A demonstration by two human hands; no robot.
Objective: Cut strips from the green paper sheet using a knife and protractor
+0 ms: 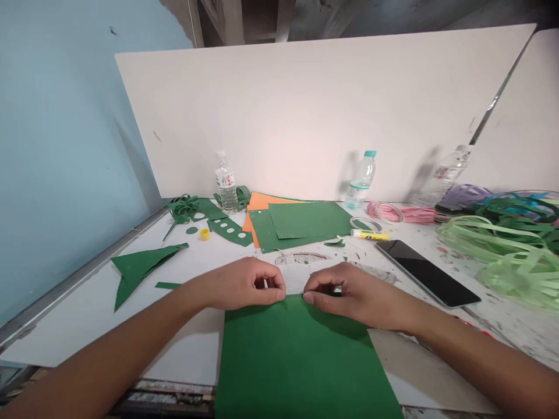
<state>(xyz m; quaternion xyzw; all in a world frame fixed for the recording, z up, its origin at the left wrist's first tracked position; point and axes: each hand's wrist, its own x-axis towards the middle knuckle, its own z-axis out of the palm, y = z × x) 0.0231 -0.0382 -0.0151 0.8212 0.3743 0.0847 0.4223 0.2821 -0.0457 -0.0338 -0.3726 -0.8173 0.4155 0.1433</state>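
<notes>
A large sheet of dark green paper [301,361] lies in front of me, its near part reaching past the table's front edge. My left hand [253,285] pinches the far edge of this sheet between thumb and fingers, left of its middle. A short gap to the right, my right hand [340,294] pinches the same edge, thumb on the near side. Between the two hands a little of the edge shows. To the left lie a folded green paper piece [142,265] and a narrow green strip [168,285], partly behind my left forearm.
Green sheets [305,221] and orange paper [262,202] lie behind my hands. A glue stick [370,234], tape rolls [365,224] and a phone [428,272] are at right, beside pale green strips [515,256]. Bottles [226,183] stand along the white board [305,116]. A yellow cap [204,234] sits left.
</notes>
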